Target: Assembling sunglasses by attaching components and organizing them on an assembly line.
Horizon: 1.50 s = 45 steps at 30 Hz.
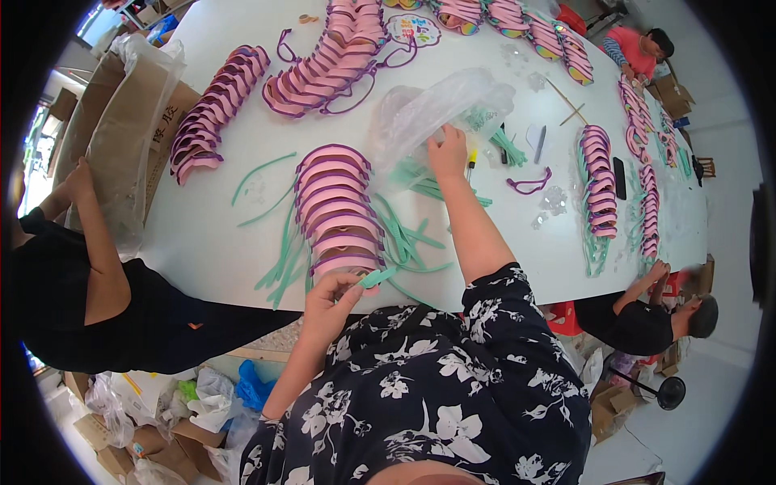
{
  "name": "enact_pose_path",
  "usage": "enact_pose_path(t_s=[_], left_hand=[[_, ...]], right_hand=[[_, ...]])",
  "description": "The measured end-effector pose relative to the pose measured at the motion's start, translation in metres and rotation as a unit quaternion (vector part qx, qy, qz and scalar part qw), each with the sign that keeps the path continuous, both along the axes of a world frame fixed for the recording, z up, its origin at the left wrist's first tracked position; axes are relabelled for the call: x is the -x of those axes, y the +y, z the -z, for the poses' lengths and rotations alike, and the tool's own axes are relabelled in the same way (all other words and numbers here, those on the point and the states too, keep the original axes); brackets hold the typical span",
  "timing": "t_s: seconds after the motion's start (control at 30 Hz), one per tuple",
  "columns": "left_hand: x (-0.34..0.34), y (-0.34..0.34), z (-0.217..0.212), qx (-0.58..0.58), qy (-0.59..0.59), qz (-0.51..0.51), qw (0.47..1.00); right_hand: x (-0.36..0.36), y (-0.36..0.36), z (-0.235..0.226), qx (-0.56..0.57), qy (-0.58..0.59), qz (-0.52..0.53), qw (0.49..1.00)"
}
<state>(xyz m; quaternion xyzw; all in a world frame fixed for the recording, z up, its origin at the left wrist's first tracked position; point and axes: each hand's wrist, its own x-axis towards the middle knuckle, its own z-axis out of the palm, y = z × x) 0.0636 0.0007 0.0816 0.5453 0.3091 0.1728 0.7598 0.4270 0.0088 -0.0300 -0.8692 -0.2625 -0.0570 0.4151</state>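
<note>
My left hand (325,305) is closed, thumb and fingers pinching a mint-green strap (376,278) by the nearest end of a nested row of pink goggles (338,212). These goggles have purple rims, and more green straps (283,257) fan out from both sides of the row. My right hand (448,153) reaches forward to a clear plastic bag (440,101), its fingers bent and gripping the film at the opening. Loose green straps (420,179) spill from the bag beside my right wrist. The fingertips of the right hand are partly hidden by the film.
More goggle rows (218,113) lie left, far and right on the white table (477,267). A yellow-handled tool (472,162), a pen-like blade (540,144) and a purple frame (529,182) lie right. A co-worker in black handles a lined carton (113,121); other people work at right.
</note>
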Motion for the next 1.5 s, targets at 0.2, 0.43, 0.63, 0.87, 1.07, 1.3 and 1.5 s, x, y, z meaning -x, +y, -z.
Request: enact_pose_path(t_s=[0.2, 0.43, 0.63, 0.87, 1.07, 1.3, 1.5], left_hand=[[0.005, -0.007, 0.008, 0.008, 0.015, 0.006, 1.0], [0.011, 0.0, 0.002, 0.006, 0.005, 0.009, 1.0], [0.012, -0.001, 0.0, 0.017, -0.011, 0.016, 1.0], [0.011, 0.002, -0.002, 0.022, -0.001, 0.022, 1.0], [0.006, 0.001, 0.002, 0.033, -0.006, 0.022, 0.999], [0.003, 0.005, -0.007, 0.029, -0.013, 0.027, 0.999], [0.004, 0.006, -0.01, 0.014, -0.008, 0.015, 1.0]], right_hand=[[-0.001, 0.006, 0.007, 0.171, -0.056, -0.095, 0.979], [-0.002, -0.002, 0.0, -0.046, 0.217, -0.039, 0.974], [-0.002, -0.011, 0.001, -0.252, 0.422, -0.006, 0.871], [-0.012, -0.016, 0.012, 0.042, 0.084, -0.106, 0.99], [-0.012, -0.005, 0.016, 0.17, 0.007, -0.11, 0.979], [-0.01, -0.01, -0.011, 0.051, 0.141, -0.083, 0.985], [0.027, -0.043, -0.037, -0.305, 0.538, -0.128, 0.776]])
